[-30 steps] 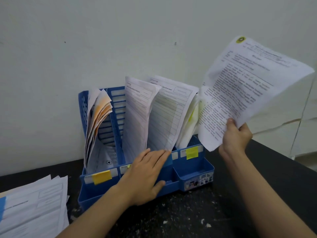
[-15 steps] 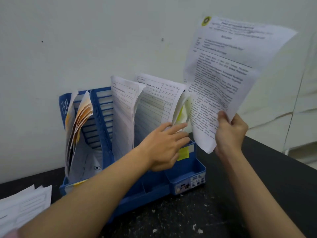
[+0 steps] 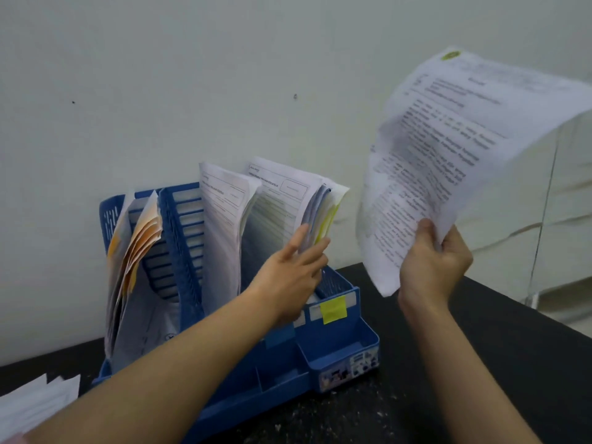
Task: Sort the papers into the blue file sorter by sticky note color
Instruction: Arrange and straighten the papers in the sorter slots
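Head view: nearest, at the lower left edge, a loose pile of papers (image 3: 35, 400) lies on the black bench (image 3: 480, 363), which is flecked with pale specks. Both forearms reach forward from the bottom of the frame. Beyond the pile stands the blue sorter (image 3: 272, 366), its low front trays nearest and a yellow sticky note (image 3: 333, 310) stuck on the front of its right slot. The left hand (image 3: 288, 277) is at that right slot, fingers (image 3: 315, 249) spread narrowly and pressing against the standing sheets (image 3: 320, 213) there, which show yellow edges; whether it grips them I cannot tell. To the right, well apart from the sorter, the right hand (image 3: 432, 267) is raised above the bench, fingers closed on the lower edge of a printed sheet (image 3: 448, 149), which curls up and to the right and is blurred. Farther left, the middle slot holds white forms (image 3: 224, 219), and the left slot holds sheets with orange edges (image 3: 134, 245) that sag outward. A pale wall (image 3: 192, 75) is behind everything.
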Tool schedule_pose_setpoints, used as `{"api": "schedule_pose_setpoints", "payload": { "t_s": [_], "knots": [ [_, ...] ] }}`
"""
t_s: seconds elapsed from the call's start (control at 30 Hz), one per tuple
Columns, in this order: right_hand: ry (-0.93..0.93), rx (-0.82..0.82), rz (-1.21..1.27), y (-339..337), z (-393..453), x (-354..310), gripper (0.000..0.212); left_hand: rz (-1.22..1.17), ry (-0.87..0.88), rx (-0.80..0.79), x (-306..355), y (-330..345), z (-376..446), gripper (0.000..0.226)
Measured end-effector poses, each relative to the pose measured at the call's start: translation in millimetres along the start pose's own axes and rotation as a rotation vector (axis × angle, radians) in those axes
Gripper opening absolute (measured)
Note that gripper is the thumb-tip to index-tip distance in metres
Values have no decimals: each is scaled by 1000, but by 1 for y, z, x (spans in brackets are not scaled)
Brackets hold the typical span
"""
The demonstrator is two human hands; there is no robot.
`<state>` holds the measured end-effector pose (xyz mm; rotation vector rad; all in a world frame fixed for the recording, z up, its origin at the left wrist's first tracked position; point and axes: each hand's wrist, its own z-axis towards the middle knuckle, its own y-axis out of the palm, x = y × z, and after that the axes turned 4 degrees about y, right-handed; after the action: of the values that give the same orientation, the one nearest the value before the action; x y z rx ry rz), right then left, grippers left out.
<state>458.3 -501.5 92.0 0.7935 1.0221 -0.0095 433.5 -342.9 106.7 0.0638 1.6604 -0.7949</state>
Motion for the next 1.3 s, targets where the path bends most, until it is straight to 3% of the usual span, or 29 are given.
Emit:
{"api": "schedule_pose_setpoints", "payload": {
  "t_s": [0.2,0.37,0.6,0.73,0.83,0.9,1.07,1.2,1.3],
  "knots": [
    [199,-185,167,21,-13,11,15,-63,-20,210,-14,16,-28,53],
    [282,-356,56,49,-22,29,19,-158,16,394,-20,25,-43,57],
    [174,-963,-851,52,-16,44,27,-624,-74,560,14,42,-60,39],
    [102,-940,-820,44,-6,30,27,-838,-223,575,26,55,-59,29],
    [-33,-788,-724,32,-9,26,7,-879,-297,581,30,55,-56,31],
    [-109,-730,-734,30,-14,33,17,-840,-298,572,31,54,-54,33],
    [-92,-1008,-1018,37,-27,40,22,-699,-267,533,35,58,-53,42],
    [51,-1129,-885,31,-17,33,39,-663,-253,520,36,60,-52,47],
    [90,-1161,-827,27,-14,35,35,-710,-261,517,37,59,-51,43]
  ]
}}
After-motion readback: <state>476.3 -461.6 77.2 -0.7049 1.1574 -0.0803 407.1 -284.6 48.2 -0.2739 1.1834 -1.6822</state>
